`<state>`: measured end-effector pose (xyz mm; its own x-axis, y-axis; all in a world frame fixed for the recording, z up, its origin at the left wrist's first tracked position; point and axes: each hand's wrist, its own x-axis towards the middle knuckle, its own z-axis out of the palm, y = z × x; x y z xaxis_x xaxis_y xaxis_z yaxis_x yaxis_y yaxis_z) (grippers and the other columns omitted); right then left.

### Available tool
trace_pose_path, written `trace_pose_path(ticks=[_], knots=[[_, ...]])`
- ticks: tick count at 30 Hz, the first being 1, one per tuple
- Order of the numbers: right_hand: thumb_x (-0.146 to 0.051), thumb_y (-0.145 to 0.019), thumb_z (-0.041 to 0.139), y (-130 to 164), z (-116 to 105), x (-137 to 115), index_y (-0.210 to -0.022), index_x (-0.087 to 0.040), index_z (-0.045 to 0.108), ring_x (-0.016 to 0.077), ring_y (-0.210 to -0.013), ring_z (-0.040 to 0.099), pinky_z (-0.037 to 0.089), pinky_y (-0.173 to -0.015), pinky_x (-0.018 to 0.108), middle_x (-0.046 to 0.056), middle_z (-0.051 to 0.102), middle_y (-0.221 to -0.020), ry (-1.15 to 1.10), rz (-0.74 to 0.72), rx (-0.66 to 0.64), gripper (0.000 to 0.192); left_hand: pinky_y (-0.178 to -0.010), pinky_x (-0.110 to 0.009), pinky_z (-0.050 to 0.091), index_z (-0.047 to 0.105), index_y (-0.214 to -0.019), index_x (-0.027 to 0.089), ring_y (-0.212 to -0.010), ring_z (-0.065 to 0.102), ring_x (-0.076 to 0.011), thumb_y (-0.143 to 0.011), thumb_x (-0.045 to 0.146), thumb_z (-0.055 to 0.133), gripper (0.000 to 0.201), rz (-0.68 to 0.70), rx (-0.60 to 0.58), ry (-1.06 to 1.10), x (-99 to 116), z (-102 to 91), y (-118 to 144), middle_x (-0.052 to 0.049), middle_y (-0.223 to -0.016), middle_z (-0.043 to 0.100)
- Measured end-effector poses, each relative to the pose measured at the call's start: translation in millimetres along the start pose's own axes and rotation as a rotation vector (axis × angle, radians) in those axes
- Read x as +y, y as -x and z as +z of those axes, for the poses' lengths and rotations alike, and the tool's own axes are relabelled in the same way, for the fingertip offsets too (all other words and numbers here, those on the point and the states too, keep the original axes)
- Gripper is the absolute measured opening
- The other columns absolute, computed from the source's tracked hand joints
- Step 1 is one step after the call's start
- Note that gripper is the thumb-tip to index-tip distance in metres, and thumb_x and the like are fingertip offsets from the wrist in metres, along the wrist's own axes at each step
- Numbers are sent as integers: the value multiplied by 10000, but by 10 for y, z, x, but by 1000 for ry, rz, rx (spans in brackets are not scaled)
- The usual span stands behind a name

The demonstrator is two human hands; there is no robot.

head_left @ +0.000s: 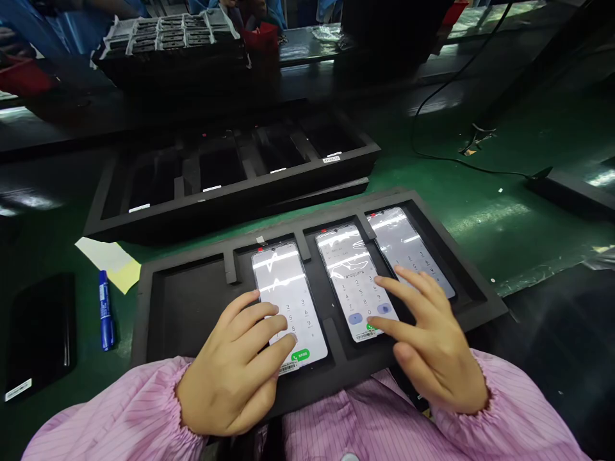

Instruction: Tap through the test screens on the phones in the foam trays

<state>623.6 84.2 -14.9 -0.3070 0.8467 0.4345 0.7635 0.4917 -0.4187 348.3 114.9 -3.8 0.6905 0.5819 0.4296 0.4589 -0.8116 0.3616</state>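
Note:
Three lit smartphones lie in the slots of a black foam tray (pixel 192 250) close to me. Each screen shows a dial keypad. Over the lower left of the left phone (pixel 281 275) spreads my left hand (pixel 235 365), fingers apart and holding nothing. My right hand (pixel 432 339) has its fingers stretched over the middle phone (pixel 348 256); its fingertips are at the keypad, by the lower keys. The middle screen has a string of symbols above the keys. Part of the right phone (pixel 398 237) is hidden behind the right hand's fingers. The leftmost slot holds no phone.
A second foam tray (pixel 240 198) with several dark phones stands behind. To the left lie a blue marker (pixel 106 310), paper slips (pixel 110 259) and a dark phone (pixel 43 333). A cable (pixel 461 159) crosses the green table at right. A divided box (pixel 168 35) stands at the back.

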Motion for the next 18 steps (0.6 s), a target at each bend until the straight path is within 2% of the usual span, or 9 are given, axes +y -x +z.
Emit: trace_pose_path(ticks=[2, 4, 7, 10, 12, 15, 18], knots=[[-391, -931, 327, -4, 38, -61, -880, -200, 704, 341, -1318, 331, 230, -1046, 601, 108, 508, -1316, -28, 3, -69, 426, -1038, -471, 329, 620, -975, 146, -991, 540, -222, -754, 83, 436, 295, 0, 5, 0, -1, 1, -4, -70, -961, 637], [-406, -935, 319, 1, 34, -58, -887, -208, 699, 341, -1324, 323, 219, -1053, 597, 95, 495, -1332, -38, 9, -70, 433, -1044, -468, 322, 623, -967, 137, -1003, 535, -221, -753, 81, 439, 288, 1, 1, 6, 0, 1, -3, -74, -968, 634], [-344, -937, 313, 47, -66, 100, -883, -186, 689, 339, -1284, 379, 260, -1041, 581, 107, 513, -1290, -52, 12, 67, 411, -1057, -460, 313, 624, -978, 145, -1013, 531, -208, -764, 85, 439, 289, -13, 1, 22, 4, -8, 10, -60, -972, 633], [-259, -920, 325, 138, -210, 352, -873, -175, 675, 322, -1235, 432, 311, -1017, 542, 105, 560, -1200, 5, 76, 215, 362, -1075, -462, 299, 621, -1000, 159, -1032, 530, -204, -765, 75, 432, 313, -21, -21, 16, -7, -32, 26, -52, -993, 632], [-219, -907, 329, 203, -278, 490, -873, -181, 672, 302, -1209, 455, 341, -996, 513, 97, 581, -1153, 58, 114, 247, 346, -1084, -455, 291, 619, -1022, 161, -1061, 524, -210, -754, 67, 436, 338, 9, -61, -8, -30, -51, 33, -56, -1026, 626], [-226, -904, 335, 262, -302, 585, -913, -194, 678, 290, -1202, 457, 359, -982, 510, 94, 577, -1164, 107, 113, 178, 345, -1102, -413, 279, 616, -1045, 166, -1085, 514, -202, -746, 64, 454, 355, 53, -75, -38, -70, -64, 34, -52, -1056, 613], [-270, -915, 331, 258, -273, 591, -971, -206, 686, 314, -1239, 415, 350, -977, 560, 106, 540, -1237, 154, 124, 80, 365, -1119, -397, 258, 612, -1046, 171, -1096, 504, -192, -761, 65, 450, 345, 67, -48, -49, -96, -49, 34, -45, -1077, 593]])
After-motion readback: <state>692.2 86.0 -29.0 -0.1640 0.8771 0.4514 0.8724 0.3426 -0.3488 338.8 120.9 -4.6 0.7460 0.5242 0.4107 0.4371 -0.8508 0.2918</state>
